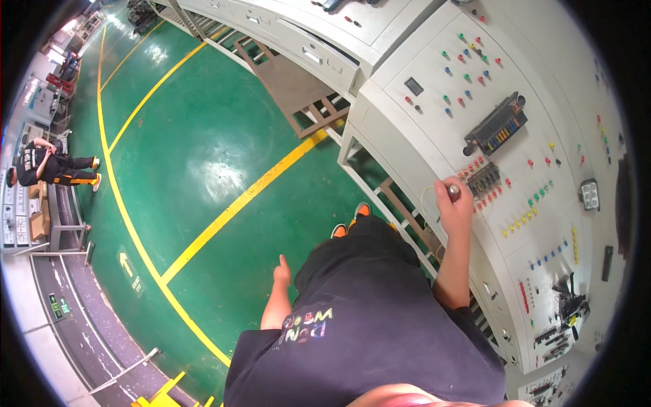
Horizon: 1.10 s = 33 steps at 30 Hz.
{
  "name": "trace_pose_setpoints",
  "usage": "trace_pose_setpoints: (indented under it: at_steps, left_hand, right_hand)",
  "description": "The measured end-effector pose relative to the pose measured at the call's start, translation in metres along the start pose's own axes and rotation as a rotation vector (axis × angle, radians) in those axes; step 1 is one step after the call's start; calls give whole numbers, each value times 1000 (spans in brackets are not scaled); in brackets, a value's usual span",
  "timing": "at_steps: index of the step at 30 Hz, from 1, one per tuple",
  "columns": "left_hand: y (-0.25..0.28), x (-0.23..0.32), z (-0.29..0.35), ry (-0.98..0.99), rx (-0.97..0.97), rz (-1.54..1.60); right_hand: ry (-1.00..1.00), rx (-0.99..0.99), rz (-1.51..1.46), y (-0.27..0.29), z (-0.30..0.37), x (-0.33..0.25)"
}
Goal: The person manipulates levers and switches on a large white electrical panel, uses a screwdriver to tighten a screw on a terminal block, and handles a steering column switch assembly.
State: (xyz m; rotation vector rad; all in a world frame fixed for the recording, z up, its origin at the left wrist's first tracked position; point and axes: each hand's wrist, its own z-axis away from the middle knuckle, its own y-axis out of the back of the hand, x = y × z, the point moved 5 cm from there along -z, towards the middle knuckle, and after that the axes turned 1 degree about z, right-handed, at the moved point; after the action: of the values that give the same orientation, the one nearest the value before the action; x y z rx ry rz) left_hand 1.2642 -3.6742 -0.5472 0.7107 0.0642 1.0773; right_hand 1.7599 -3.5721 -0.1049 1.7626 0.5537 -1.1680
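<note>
My right hand (457,207) is closed around a screwdriver (454,192), and the round dark end of its handle shows above the fingers. It is held at the near edge of a white sloping panel, beside a dark relay or terminal block (483,179) with thin wires and rows of red sockets. A pale loose wire (423,201) curves next to this hand. Hanging at my side over the green floor, my left hand (281,273) holds nothing that shows; one digit stretches out, and the other fingers are partly hidden.
A black fuse box (497,125) is mounted farther up the panel, among coloured sockets. A square lamp (590,195) and a black switch assembly (571,302) are on the right. Under the panel runs a metal frame (400,203). Another person (51,163) stands far left by a bench.
</note>
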Motion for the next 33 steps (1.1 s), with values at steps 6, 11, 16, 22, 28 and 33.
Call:
trace_pose_setpoints:
  at_steps: [6, 11, 16, 22, 28, 33]
  left_hand:
    - [2, -45, -15, -1, 57, 257]
    - [29, -67, 2, 119, 21, 435]
    - [40, -46, -1, 189, -93, 516]
    - [118, 14, -25, 167, -54, 421]
    - [195, 88, -67, 7, 124, 463]
    - [226, 131, -90, -40, 77, 435]
  right_hand:
    - [336, 23, -246, -13, -53, -29]
    - [269, 192, -89, -7, -106, -7]
    - [195, 183, 390, -85, -177, 23]
    - [109, 135, 709, -126, -209, 44]
    - [-53, -21, 710, -124, -224, 39]
    - [-104, 55, 756, -131, -223, 28]
